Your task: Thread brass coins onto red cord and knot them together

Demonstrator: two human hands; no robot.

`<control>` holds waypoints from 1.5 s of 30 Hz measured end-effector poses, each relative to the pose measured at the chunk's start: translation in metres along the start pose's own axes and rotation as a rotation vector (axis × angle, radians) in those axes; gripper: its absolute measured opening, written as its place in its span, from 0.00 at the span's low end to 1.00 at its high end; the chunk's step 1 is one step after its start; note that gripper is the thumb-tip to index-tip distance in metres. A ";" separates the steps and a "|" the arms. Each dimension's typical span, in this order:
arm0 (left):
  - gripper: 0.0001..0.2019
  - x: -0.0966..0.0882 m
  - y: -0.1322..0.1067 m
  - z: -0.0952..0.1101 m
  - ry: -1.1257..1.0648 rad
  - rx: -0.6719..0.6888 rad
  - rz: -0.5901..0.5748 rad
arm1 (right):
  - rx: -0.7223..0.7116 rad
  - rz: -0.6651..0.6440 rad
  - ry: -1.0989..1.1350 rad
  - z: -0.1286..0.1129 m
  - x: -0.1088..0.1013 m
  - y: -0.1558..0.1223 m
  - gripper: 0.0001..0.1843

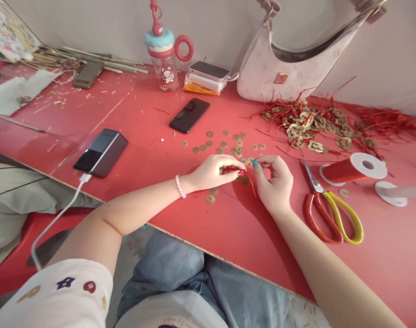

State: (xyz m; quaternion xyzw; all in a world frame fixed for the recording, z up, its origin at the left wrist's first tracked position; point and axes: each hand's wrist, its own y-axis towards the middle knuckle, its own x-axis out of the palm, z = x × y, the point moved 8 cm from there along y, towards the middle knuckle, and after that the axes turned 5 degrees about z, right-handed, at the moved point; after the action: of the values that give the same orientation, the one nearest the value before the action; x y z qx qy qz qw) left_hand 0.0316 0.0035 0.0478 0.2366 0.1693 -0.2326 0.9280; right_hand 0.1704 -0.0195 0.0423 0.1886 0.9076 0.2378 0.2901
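Just above the red table, my left hand point(218, 171) pinches a red cord point(251, 181) between thumb and fingers, with part of a brass coin piece inside the curled palm. Close to its right, my right hand point(274, 182) has thumb and forefinger pressed together on the same red cord, one strand of which hangs down between the hands. Loose brass coins point(238, 143) with holes in the middle lie behind the hands, and a few others, such as one coin point(210, 199), are in front of the left wrist.
Scissors point(319, 191) and a spool of red cord point(347, 168) lie right of my hands. Behind them is a heap of corded coins point(310, 127) beside a pale handbag point(286, 73). Phones, including a black phone point(189, 115), a charging power bank point(100, 152) and a tumbler point(165, 64) occupy the left and back.
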 end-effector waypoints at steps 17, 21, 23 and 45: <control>0.05 -0.005 0.001 -0.004 -0.024 0.005 0.088 | -0.342 -0.125 -0.017 -0.039 0.007 -0.009 0.06; 0.06 -0.005 0.001 -0.004 -0.023 -0.017 0.092 | -0.342 -0.106 -0.025 -0.038 0.007 -0.009 0.06; 0.06 -0.006 0.001 -0.004 -0.030 -0.023 0.104 | -0.343 -0.110 -0.024 -0.038 0.008 -0.009 0.07; 0.07 -0.016 0.004 -0.024 -0.189 -0.169 0.238 | -0.302 -0.120 -0.081 -0.033 0.010 -0.006 0.08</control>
State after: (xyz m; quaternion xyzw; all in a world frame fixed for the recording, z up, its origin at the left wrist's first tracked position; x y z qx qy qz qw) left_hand 0.0153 0.0252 0.0360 0.1533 0.0707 -0.1271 0.9774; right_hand 0.1418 -0.0300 0.0582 0.0977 0.8588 0.3459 0.3650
